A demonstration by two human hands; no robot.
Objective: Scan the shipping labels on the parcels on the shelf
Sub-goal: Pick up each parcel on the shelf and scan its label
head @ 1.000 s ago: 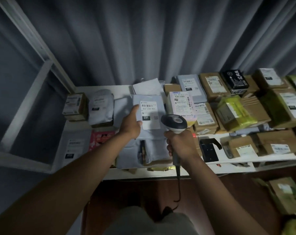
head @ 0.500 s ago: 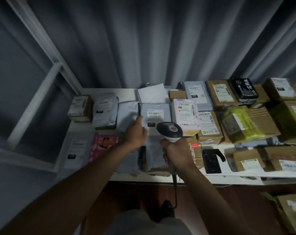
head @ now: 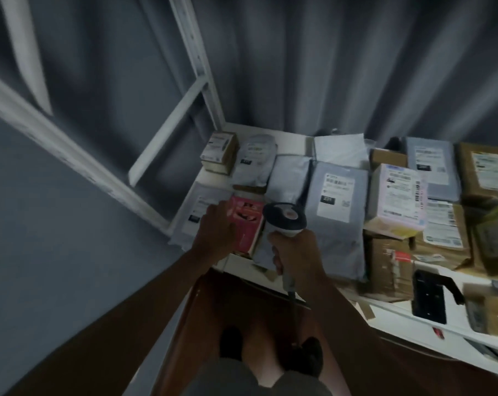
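Observation:
Many parcels lie on a white shelf [head: 399, 310]. My right hand [head: 297, 252] grips a corded barcode scanner [head: 285, 220], whose head hangs over the front of the shelf beside a grey mailer labelled 231 [head: 337, 201]. My left hand [head: 216, 231] reaches, fingers extended, onto the left edge of a pink parcel [head: 249, 221]. A flat grey parcel with a white label [head: 200, 210] lies just left of that hand. The picture is blurred, so I cannot see the fingertips clearly.
A small carton [head: 220, 151] and a pale bag [head: 256, 158] sit at the back left. A pink-white parcel [head: 396, 195], brown boxes [head: 484, 172] and a black object [head: 429, 295] fill the right. The white shelf post [head: 196, 61] stands at the left; a curtain hangs behind.
My left hand has let go of the grey 231 mailer, which now lies flat, and moved left and down to the pink parcel. The scanner followed leftward and the view swung left.

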